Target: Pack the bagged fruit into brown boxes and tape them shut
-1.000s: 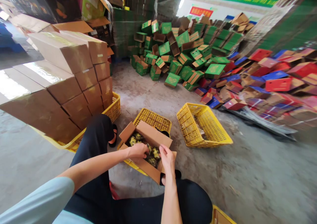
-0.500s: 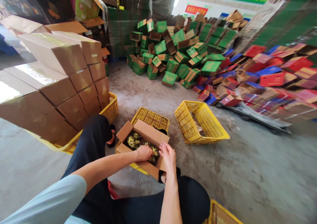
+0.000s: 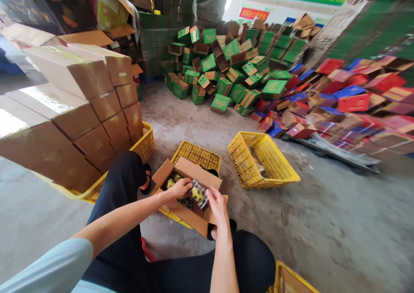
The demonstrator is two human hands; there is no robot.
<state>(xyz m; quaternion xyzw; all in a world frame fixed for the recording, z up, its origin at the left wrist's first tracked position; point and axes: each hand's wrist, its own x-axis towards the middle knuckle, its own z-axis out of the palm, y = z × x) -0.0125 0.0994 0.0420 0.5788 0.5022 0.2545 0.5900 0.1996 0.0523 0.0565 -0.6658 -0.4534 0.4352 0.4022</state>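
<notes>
Between my two hands is a yellow, dark-spotted ball-like item in a clear plastic bag [image 3: 198, 194], raised over an open cardboard box [image 3: 197, 174]. My left hand [image 3: 181, 188] is closed at the bag's left edge. On the right edge, my right hand [image 3: 217, 203] pinches the plastic with its fingertips. More yellow-and-dark wrapped items [image 3: 171, 181] lie inside the box, partly hidden by my left hand and forearm. Under the box is a yellow plastic crate [image 3: 198, 154], whose far part shows beyond the flaps.
Sealed cardboard boxes [image 3: 86, 79] are stacked at the left in a yellow crate [image 3: 148, 140]. Another yellow crate [image 3: 263, 159] stands to the right, with something at its bottom. Piles of green boxes [image 3: 223, 86] and red and blue boxes [image 3: 354, 103] lie behind. My bent legs flank the box.
My left hand has lifted slightly up and left from among the items in the box. The bagged yellow item now shows between both hands; my right hand has barely moved.
</notes>
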